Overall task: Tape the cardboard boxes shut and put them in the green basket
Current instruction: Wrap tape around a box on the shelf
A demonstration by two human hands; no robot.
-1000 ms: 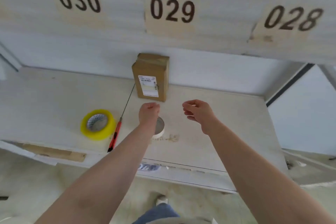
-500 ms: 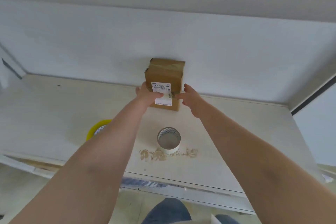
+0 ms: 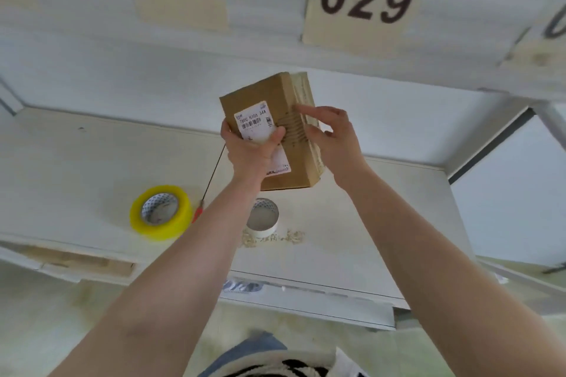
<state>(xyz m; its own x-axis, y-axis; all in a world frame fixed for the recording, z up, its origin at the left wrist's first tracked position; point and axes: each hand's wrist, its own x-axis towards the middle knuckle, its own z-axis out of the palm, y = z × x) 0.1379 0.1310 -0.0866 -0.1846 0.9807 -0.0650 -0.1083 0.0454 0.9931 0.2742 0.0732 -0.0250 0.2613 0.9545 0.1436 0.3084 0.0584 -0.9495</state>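
the small cardboard box (image 3: 277, 131) was held in the air above the white tape roll (image 3: 262, 218), the left hand (image 3: 249, 151) gripping its lower labelled face, the right hand (image 3: 332, 133) touching its edge with loosely extended fingers; it looked light, stiff, best held across its broad faces.

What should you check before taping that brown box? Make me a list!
1. Box held firmly: ok, the left hand grips the cardboard box off the table.
2. Right hand free to grab tape: ok, its fingers only touch the box's side.
3. Tape within reach: ok, the yellow tape roll and white tape roll lie on the table.
4. Flaps closed: cannot tell.
5. Green basket nearby: cannot tell, not in view.
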